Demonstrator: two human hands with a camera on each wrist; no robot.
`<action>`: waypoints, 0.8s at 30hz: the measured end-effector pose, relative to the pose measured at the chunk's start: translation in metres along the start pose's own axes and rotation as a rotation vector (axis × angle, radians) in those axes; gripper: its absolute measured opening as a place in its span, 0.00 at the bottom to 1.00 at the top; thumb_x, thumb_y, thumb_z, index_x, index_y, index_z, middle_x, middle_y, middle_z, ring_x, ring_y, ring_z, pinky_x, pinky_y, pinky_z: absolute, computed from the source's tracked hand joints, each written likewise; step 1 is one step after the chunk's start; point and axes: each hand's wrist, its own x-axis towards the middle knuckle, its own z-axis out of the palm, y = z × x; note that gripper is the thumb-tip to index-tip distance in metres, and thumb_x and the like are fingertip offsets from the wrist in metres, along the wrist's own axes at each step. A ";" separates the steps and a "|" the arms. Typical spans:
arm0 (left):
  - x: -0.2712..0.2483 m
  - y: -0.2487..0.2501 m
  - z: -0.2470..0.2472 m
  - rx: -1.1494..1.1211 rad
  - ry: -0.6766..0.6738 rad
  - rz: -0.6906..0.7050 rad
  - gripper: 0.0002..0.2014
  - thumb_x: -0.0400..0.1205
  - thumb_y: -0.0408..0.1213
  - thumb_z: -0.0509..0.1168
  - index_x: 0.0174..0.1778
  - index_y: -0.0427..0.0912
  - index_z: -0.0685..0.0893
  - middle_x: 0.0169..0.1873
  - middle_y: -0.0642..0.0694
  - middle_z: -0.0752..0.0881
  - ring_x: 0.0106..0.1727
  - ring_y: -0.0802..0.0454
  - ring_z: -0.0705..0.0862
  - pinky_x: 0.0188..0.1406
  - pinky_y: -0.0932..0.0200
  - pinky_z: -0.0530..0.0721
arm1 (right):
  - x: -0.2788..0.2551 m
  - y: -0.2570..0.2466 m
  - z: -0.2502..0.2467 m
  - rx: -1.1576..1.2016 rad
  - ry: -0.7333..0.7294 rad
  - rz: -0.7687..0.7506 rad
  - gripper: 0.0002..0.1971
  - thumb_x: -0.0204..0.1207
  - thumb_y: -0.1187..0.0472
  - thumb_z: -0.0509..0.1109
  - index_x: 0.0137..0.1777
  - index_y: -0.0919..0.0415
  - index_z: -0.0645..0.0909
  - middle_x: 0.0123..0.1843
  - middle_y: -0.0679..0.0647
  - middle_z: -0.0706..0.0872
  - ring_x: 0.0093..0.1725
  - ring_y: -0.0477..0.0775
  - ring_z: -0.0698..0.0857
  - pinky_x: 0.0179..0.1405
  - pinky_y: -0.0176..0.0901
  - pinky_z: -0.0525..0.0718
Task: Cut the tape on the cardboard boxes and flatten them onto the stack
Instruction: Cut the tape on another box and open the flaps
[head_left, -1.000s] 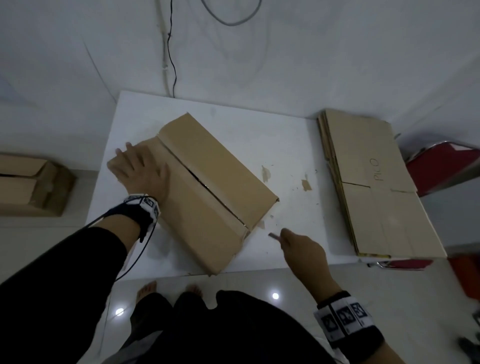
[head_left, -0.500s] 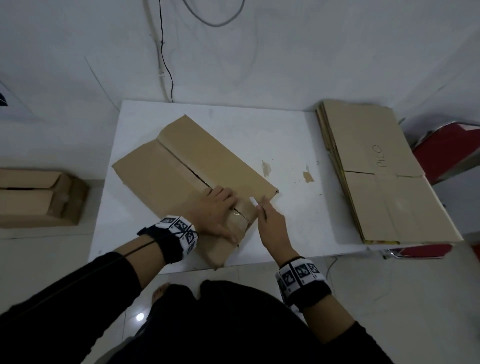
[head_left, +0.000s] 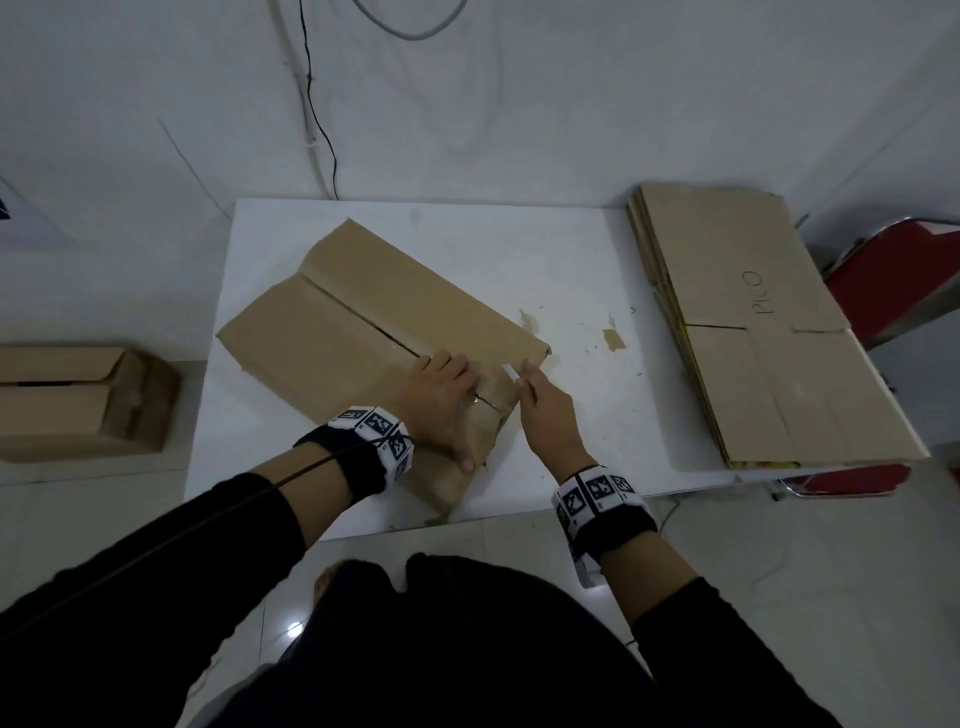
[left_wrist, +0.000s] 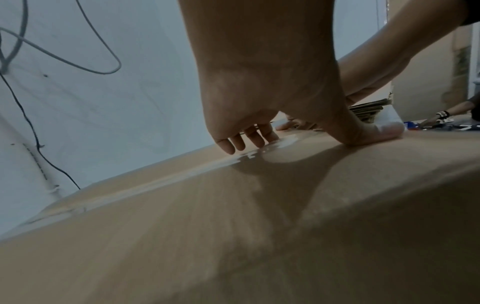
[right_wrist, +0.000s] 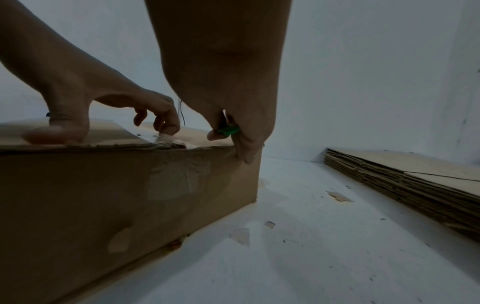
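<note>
The left hand (head_left: 441, 410) presses flat on the box (head_left: 363, 338); at its 3 o'clock, the right hand (head_left: 545, 410) pinches what looks like a small cutter (right_wrist: 228, 130).

Left hand (head_left: 441, 402) presses the box (head_left: 358, 332); right hand (head_left: 545, 410) grips perhaps a cutter (head_left: 511, 373).
</note>
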 end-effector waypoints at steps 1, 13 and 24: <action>0.001 0.001 -0.001 0.008 -0.003 -0.001 0.55 0.54 0.77 0.70 0.70 0.44 0.68 0.66 0.48 0.69 0.65 0.47 0.66 0.68 0.51 0.65 | 0.002 0.001 -0.001 0.002 -0.013 -0.003 0.22 0.90 0.53 0.55 0.80 0.60 0.71 0.49 0.57 0.86 0.45 0.54 0.83 0.43 0.44 0.79; 0.000 0.005 0.008 -0.223 -0.075 -0.032 0.48 0.57 0.63 0.79 0.71 0.49 0.71 0.65 0.47 0.68 0.67 0.45 0.61 0.69 0.53 0.63 | -0.017 0.030 -0.012 -0.064 -0.056 -0.076 0.14 0.87 0.51 0.62 0.42 0.58 0.80 0.35 0.53 0.85 0.37 0.54 0.83 0.40 0.49 0.82; -0.008 0.004 0.010 -0.296 -0.013 -0.007 0.45 0.60 0.58 0.80 0.71 0.49 0.72 0.64 0.46 0.69 0.67 0.44 0.61 0.65 0.58 0.60 | -0.012 0.014 -0.027 -0.299 -0.175 -0.199 0.15 0.88 0.53 0.58 0.41 0.59 0.77 0.29 0.46 0.76 0.29 0.44 0.72 0.27 0.42 0.65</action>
